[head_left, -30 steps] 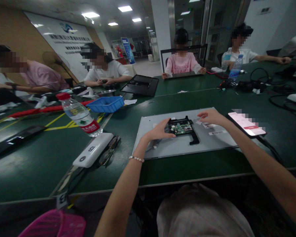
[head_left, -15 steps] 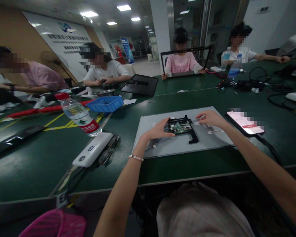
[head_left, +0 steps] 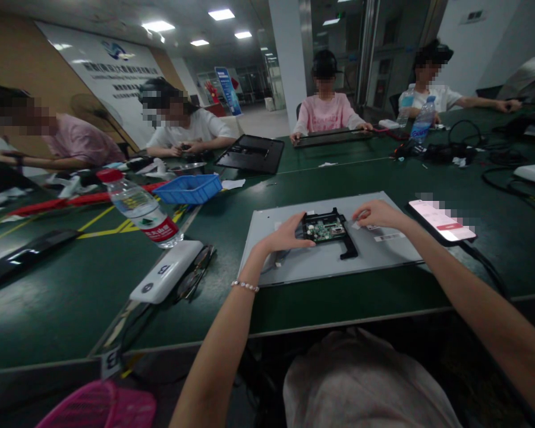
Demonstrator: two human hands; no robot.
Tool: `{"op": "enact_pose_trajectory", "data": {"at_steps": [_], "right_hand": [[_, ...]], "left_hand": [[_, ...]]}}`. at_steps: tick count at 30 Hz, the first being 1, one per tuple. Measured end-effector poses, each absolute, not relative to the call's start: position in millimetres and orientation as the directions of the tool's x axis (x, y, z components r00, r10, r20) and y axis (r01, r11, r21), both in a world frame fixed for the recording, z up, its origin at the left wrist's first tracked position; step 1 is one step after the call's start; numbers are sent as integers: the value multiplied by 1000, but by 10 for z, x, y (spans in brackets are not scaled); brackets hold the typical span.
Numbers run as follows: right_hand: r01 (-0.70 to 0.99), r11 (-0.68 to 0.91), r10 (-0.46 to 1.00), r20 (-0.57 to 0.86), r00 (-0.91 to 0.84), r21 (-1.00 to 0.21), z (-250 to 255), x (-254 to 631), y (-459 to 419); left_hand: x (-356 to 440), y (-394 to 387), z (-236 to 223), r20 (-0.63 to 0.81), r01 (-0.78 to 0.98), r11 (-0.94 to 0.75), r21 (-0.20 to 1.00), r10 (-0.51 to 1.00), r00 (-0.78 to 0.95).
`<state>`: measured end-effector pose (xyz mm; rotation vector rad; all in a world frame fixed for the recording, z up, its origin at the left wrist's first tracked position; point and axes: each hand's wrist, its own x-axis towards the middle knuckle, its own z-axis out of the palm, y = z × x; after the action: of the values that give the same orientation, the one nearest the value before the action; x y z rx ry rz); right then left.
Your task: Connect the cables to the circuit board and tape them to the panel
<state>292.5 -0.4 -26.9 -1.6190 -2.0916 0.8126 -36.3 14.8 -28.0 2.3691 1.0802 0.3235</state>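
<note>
A grey metal-backed display panel (head_left: 294,270) lies flat on the green table in front of me. On its middle sits a black plastic bracket (head_left: 349,245) framing a green circuit board (head_left: 324,230). My left hand (head_left: 289,234) grips the bracket's left side, thumb along the near edge and fingers towards the far edge. Just right of the bracket, my right hand (head_left: 377,215) is closed in a pinch over the panel. A small whitish piece (head_left: 355,224), perhaps tape or film, shows at its fingertips. A white label (head_left: 389,236) is stuck on the panel near that hand.
A lit phone (head_left: 441,221) lies right of the panel. To the left are a water bottle (head_left: 145,211), a white power bank (head_left: 167,272), glasses (head_left: 196,273) and a blue tray (head_left: 189,189). Farther back lies a black cover (head_left: 252,154). Several people sit around the table.
My left hand stays on the bracket; my right hand has shifted slightly left, towards it. Across the table, a person in pink has lowered a black frame onto the table.
</note>
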Motion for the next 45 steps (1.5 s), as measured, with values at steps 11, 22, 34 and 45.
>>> {"op": "enact_pose_trajectory", "data": {"at_steps": [11, 22, 34, 45], "right_hand": [[745, 180, 944, -101, -315, -642, -265, 2999, 22], [621, 68, 936, -166, -310, -781, -174, 2814, -103], [695, 177, 940, -90, -329, -697, -292, 2714, -79], [673, 236, 934, -27, -355, -701, -218, 2742, -109]], "left_hand": [[-347, 125, -243, 0, 642, -555, 529, 756, 655], [-346, 135, -263, 19, 635, -573, 518, 750, 661], [-376, 167, -301, 20, 635, -572, 520, 751, 660], [-360, 122, -221, 136, 624, -604, 496, 764, 631]]}}
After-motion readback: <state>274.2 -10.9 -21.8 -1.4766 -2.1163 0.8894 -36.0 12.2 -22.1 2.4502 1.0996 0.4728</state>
